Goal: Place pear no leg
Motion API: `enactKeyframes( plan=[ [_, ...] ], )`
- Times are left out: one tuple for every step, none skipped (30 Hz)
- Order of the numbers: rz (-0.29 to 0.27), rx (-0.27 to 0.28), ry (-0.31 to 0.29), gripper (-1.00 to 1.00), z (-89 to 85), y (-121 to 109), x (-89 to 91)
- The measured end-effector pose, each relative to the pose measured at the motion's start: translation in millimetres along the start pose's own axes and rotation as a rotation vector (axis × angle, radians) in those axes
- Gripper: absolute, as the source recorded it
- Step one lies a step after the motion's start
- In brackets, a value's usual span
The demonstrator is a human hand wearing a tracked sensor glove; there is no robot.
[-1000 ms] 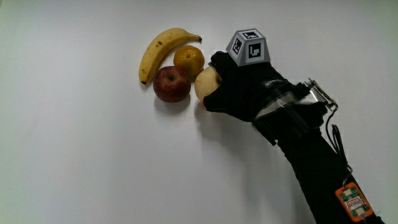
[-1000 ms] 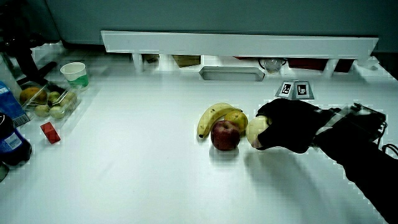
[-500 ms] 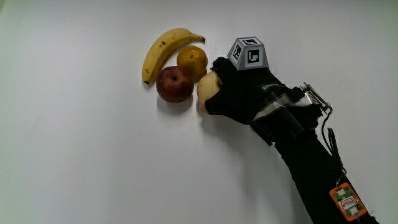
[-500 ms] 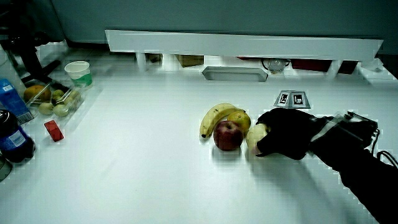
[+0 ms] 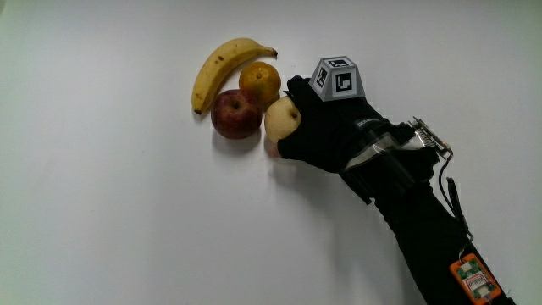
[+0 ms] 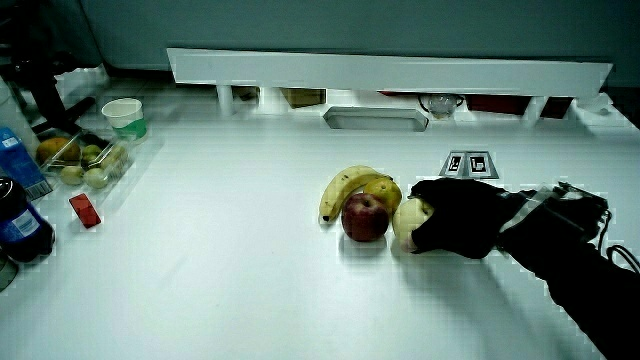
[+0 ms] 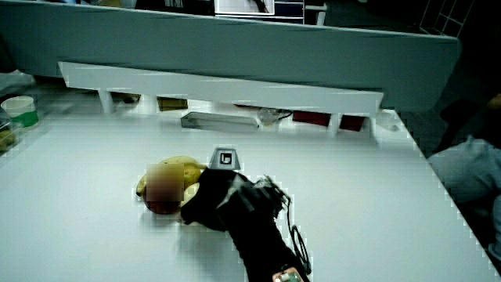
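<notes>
so on the white counter [image 5: 102, 212] there's a little fruit cluster: the banana [image 5: 222, 66] curving along the outer edge of it, the orange [image 5: 258, 82] tucked against the banana's inner curve, and the red apple [image 5: 235, 114] just nearer the person than those two. the pear [image 5: 279, 119] sits right beside the apple and the orange, close enough that it looks to be touching or nearly so, and it seems to be resting on the counter, base down.

the hand [image 5: 326, 127] is right against the pear, on the side away from the apple, with the grip wrapped around it, black fingers curled onto its flank. so the pear lies between the hand and the apple. its long axis looks roughly upright, though the glove hides most of it, so that's a guess. in a side view the pear [image 6: 408, 219] shows pale at the fingertips with the apple [image 6: 364, 216] just beside it. judging from this, the placing is basically done and what's left is letting go and drawing off along the forearm [image 5: 423, 229], away from the cluster, so nothing gets bumped.

writing: the cube [image 5: 336, 78] on the back of the glove carries black-and-white marker patterns, no words. there's an orange tag [image 5: 479, 277] low on the sleeve, print too small to read.
</notes>
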Motion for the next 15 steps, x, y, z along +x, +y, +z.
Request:
enactKeyframes(
  plan=[
    [-0.007,-0.008,-0.005,-0.61,-0.6,0.3,1.0],
    [-0.003,-0.024,0.008,-0.67,-1.0,0.2,2.6],
    [-0.005,-0.006,-0.002,-0.72,0.4,-2.5,2.8],
    [-0.022,-0.016,-0.009,-0.78,0.4,-4.0,4.2],
    [-0.007,-0.003,-0.005,-0.83,2.3,-8.4,4.3],
    [-0.006,0.005,-0.014,-0.89,4.2,-13.4,3.8],
    [-0.004,-0.004,-0.017,-0.94,5.2,-17.7,3.7],
    [-0.006,-0.002,-0.019,-1.00,6.2,-22.6,4.2],
    [-0.001,0.030,-0.032,-1.00,8.8,-30.3,2.9],
    [-0.003,0.069,-0.051,-1.00,11.9,-39.5,-0.4],
    [-0.033,0.113,-0.102,-1.00,13.1,-46.6,-3.3],
    [-0.042,0.100,-0.125,-1.00,11.0,-49.3,-3.5],
    [-0.024,0.162,-0.150,-1.00,13.1,-59.5,-7.6],
    [-0.054,0.241,-0.194,-1.00,12.9,-67.1,-9.9],
    [-0.009,0.224,-0.206,-1.00,13.4,-77.7,-15.4]
  ],
)
